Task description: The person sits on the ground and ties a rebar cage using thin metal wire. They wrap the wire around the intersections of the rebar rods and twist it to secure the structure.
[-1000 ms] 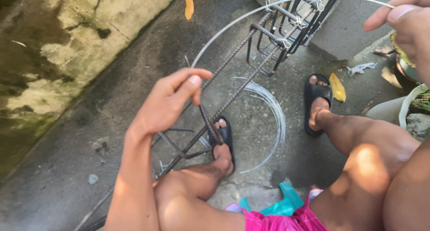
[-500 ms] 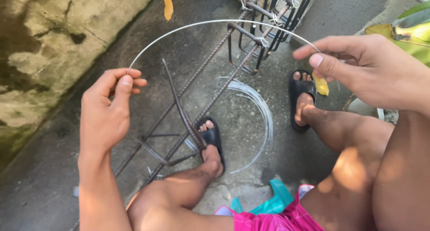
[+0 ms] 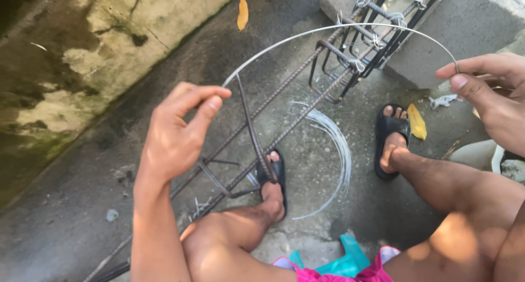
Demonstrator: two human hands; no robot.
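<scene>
Hands raised above a grey concrete floor [image 3: 71, 227] hold a thin, silvery steel wire [image 3: 333, 28] bent into a wide arch between them. The left hand [image 3: 178, 134] is lifted on an upright forearm, wrist bent slightly back, its thumb and forefinger pressed together on the left end of the wire; the other fingers curl loosely behind. From that same pinch a dark, ribbed bar bent like a stirrup [image 3: 252, 131] hangs down toward the near foot. The right hand [image 3: 489, 93] reaches in from the right edge, palm turned inward, thumb and forefinger nipping the right end of the wire, the remaining fingers folded beneath.

The wire rises from the left pinch, curves over the far end of a long cage of dark rebar rods [image 3: 284, 104], and drops to the right pinch. That cage runs diagonally from the near left to the far right, where its square ties are bound with pale wire and it rests against a grey concrete block [image 3: 454, 36]. A loose coil of thin, pale wire [image 3: 333, 145] lies on the floor just right of the cage. One foot in a black sandal [image 3: 273, 175] rests on the cage rods; the other sandalled foot [image 3: 391, 137] stands well apart, to the right. A yellow leaf [image 3: 417, 122] lies just beside that foot, another yellow leaf [image 3: 243, 12] farther off.
</scene>
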